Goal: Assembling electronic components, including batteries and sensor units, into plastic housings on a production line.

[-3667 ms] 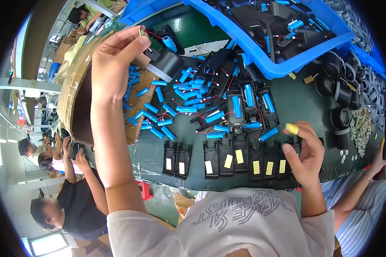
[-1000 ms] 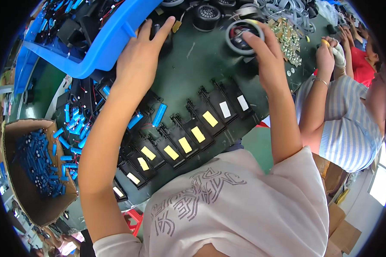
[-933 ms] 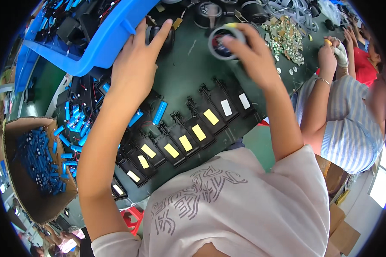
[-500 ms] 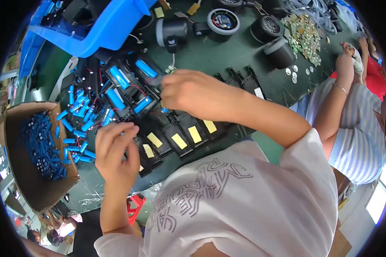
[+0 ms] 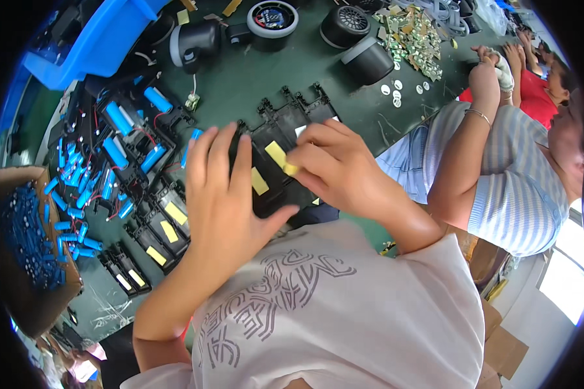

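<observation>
Black plastic housings (image 5: 282,129) lie in a row on the table, several bearing pale yellow strips (image 5: 259,181). My right hand (image 5: 344,165) is closed, pinching a yellow strip (image 5: 291,170) between thumb and fingertips just over one housing. Whether this piece joins the strip (image 5: 275,153) beside it I cannot tell. Opposite, my left hand (image 5: 220,185) is open, its fingers spread above the row and hiding part of it. Left of that hand are more housings with yellow strips (image 5: 168,231). Beyond them, black housings hold blue cylindrical battery cells (image 5: 115,152).
A cardboard box (image 5: 61,275) of blue cells stands at left, loose cells (image 5: 78,175) beside it. A blue bin (image 5: 78,55) is at far left. Black round fan-like units (image 5: 345,27), circuit boards (image 5: 412,35) and white discs (image 5: 396,94) lie at the back. A co-worker (image 5: 499,168) sits at right.
The view has shifted right. My right hand has left the cell-filled housings and pinches a yellow strip over the row. My left hand has moved right over the housings, its fingers spreading.
</observation>
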### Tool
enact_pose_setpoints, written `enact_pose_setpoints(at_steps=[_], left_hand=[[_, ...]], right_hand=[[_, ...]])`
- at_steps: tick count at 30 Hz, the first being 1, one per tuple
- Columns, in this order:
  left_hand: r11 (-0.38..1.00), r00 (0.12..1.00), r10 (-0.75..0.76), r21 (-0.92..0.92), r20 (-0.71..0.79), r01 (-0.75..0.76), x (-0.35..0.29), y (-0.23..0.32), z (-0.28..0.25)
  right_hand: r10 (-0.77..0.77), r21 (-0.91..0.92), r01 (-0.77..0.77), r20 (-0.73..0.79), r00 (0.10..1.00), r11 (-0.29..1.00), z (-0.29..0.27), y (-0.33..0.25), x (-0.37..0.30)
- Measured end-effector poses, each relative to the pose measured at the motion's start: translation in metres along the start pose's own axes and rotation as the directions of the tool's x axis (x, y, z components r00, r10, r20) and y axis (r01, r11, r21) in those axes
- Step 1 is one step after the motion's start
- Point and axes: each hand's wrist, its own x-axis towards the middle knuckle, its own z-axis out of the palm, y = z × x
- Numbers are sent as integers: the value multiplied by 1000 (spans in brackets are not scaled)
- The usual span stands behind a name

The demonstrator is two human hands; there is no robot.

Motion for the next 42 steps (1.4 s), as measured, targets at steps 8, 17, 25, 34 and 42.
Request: enact_pose_setpoints(at_steps=[8, 17, 25, 34, 42], left_hand=[[999, 989, -34, -44, -143, 27, 16, 2, 33], [997, 994, -39, -66, -99, 33, 6, -11, 31], [999, 998, -1, -48, -60, -1, -18, -18, 2], [996, 986, 30, -84, -162, -44, -20, -31, 23], [998, 978, -18, -63, -206, 6, -23, -30, 19]], right_hand=[[-107, -246, 162, 222, 969, 956, 12, 8, 6], [471, 836, -253, -7, 882, 487, -16, -11, -11], [167, 46, -183, 233, 958, 982, -1, -51, -46], [-57, -201, 84, 137, 989, 976, 51, -28, -2], [235, 401, -207, -21, 972, 893, 34, -33, 20]])
